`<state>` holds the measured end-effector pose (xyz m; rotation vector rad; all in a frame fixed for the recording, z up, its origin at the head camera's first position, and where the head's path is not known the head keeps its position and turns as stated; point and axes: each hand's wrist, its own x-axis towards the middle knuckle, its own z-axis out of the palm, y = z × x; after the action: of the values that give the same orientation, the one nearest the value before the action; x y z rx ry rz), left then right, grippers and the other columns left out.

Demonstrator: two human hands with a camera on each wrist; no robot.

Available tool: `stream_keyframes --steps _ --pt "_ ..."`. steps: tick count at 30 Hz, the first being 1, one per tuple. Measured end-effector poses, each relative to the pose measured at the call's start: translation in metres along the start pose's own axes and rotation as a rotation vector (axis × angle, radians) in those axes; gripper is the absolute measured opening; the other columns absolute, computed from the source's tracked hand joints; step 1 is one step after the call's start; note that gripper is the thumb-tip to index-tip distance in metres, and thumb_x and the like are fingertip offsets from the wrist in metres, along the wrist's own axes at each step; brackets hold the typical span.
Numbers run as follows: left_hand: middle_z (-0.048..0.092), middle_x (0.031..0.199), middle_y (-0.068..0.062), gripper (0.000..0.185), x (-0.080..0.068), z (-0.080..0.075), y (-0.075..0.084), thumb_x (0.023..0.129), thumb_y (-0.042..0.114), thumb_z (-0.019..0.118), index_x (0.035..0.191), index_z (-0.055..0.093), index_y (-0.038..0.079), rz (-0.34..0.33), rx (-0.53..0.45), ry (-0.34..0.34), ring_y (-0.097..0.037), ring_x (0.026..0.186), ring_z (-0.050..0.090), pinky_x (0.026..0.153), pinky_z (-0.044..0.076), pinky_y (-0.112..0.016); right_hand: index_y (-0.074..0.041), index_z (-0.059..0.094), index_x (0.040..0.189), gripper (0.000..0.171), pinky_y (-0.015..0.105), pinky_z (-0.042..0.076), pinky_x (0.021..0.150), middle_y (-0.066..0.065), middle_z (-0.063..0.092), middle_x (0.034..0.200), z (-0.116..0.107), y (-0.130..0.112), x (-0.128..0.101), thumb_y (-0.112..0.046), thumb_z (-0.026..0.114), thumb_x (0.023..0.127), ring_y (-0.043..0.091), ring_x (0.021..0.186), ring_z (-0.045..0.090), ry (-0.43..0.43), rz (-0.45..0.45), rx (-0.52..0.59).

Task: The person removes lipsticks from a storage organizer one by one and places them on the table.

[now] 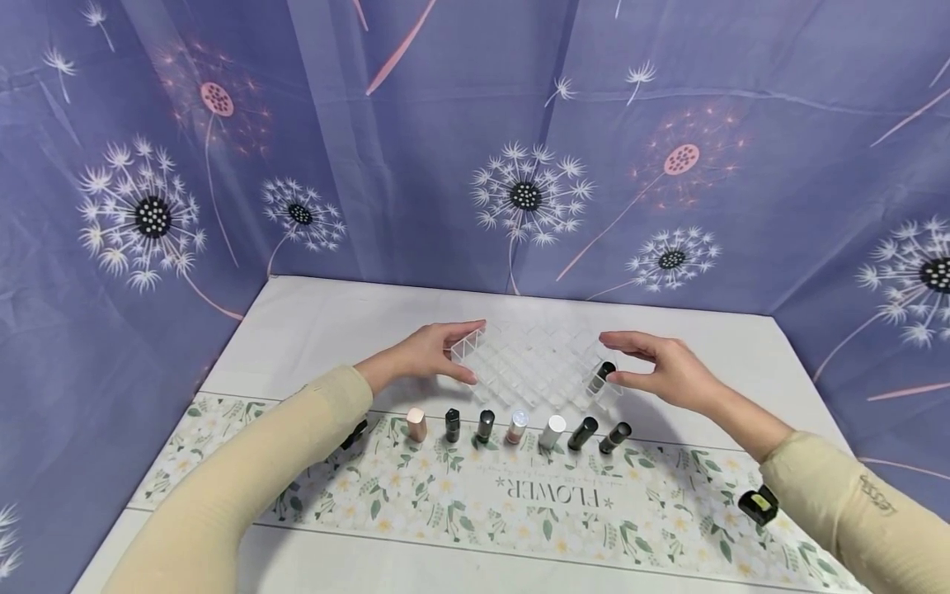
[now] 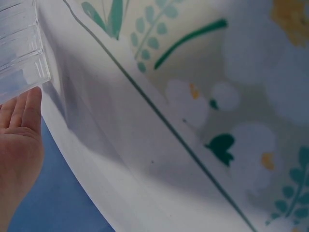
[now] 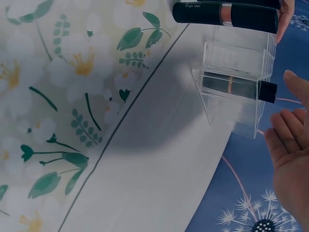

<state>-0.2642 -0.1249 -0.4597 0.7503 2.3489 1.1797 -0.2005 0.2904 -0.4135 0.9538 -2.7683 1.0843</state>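
Note:
A clear acrylic grid organizer [image 1: 530, 363] stands on the white table. My left hand [image 1: 426, 355] lies at its left end, fingers reaching over the top corner; in the left wrist view the straight fingers [image 2: 21, 116] touch the organizer's corner [image 2: 19, 48]. My right hand [image 1: 660, 371] hovers at its right end, fingers spread and relaxed, and in the right wrist view it [image 3: 289, 154] stays just clear of the organizer [image 3: 236, 63]. A black lipstick [image 1: 601, 376] stands in the front right compartment [image 3: 239, 87], close to my right thumb.
Several lipsticks stand in a row [image 1: 516, 427] on the floral mat [image 1: 519, 503] in front of the organizer. The white table [image 1: 334, 313] extends behind it. A purple dandelion-print cloth [image 1: 475, 165] hangs behind and to both sides.

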Motion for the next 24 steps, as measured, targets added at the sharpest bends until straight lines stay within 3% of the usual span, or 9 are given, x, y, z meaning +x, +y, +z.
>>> stream_keyframes --steps 24 --pt "0.039 0.17 -0.004 0.1 0.001 0.0 -0.003 0.086 0.022 0.094 0.168 0.038 0.018 0.011 -0.007 -0.006 -0.026 0.155 0.042 0.111 0.053 -0.04 -0.005 0.075 0.129 0.037 0.01 0.05 0.1 0.008 0.077 0.126 0.012 0.004 -0.004 -0.001 0.082 0.092 0.033 0.117 0.071 0.025 0.04 -0.048"
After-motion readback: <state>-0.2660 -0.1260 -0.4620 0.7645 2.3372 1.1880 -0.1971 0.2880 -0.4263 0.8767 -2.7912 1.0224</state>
